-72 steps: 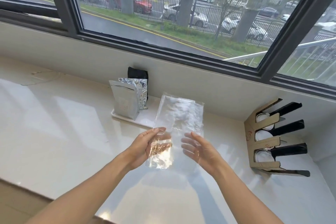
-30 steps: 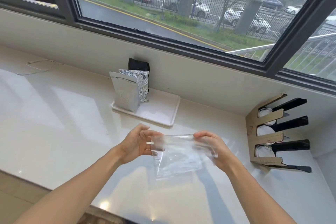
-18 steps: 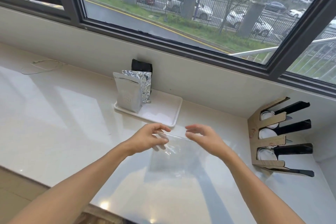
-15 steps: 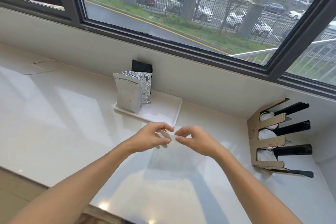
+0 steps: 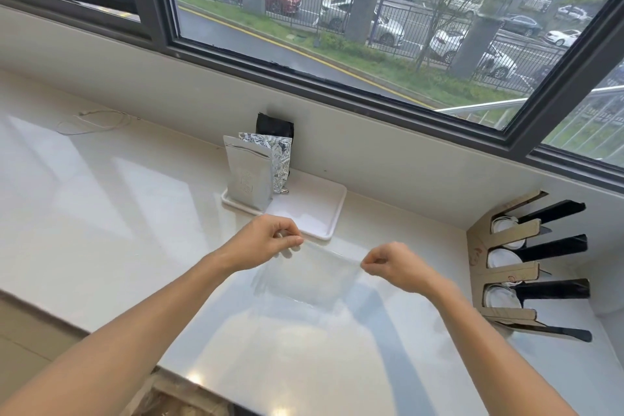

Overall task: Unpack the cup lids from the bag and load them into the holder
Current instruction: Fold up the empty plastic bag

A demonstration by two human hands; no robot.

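Observation:
A clear, flat plastic bag (image 5: 309, 280) hangs folded just above the white counter, stretched between my two hands. My left hand (image 5: 261, 240) pinches its upper left corner and my right hand (image 5: 393, 267) pinches its upper right corner. Nothing shows inside the bag. At the far right, in the corner, stands the cardboard and black lid holder (image 5: 503, 277) with three slots. White cup lids (image 5: 499, 295) sit in each slot.
A white tray (image 5: 324, 213) lies by the wall behind my hands, carrying a silver pouch (image 5: 248, 176), a foil pouch and a black pouch. A thin white cable (image 5: 91, 121) lies at the back left. The counter's front edge runs below my forearms.
I lowered the bag from upright to the counter and folded it over. My hands came together at its top edge, then moved apart again, pulling the fold taut.

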